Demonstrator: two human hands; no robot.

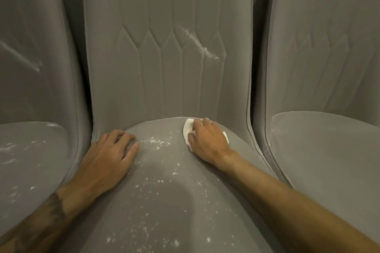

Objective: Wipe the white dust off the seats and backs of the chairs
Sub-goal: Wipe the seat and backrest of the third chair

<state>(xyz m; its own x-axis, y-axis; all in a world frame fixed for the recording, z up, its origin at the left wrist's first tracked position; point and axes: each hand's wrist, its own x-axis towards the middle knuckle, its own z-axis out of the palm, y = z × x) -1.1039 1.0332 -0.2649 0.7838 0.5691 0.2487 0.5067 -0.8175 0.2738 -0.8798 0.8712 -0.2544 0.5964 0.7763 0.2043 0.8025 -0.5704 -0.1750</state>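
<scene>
Three grey upholstered chairs stand side by side. On the middle chair's seat [164, 191] white dust [156, 141] lies scattered from the back edge down to the front. A white streak [202, 46] crosses the middle chair's back [164, 78]. My right hand [207, 141] presses a white cloth [187, 130] onto the back right part of that seat, fingers curled over it. My left hand [111, 154] rests flat on the seat's left side, fingers spread, holding nothing.
The left chair [30, 160] has white dust on its seat and a streak on its back [22, 55]. The right chair [329, 150] shows faint dust along its seat's left rim. Narrow dark gaps separate the chairs.
</scene>
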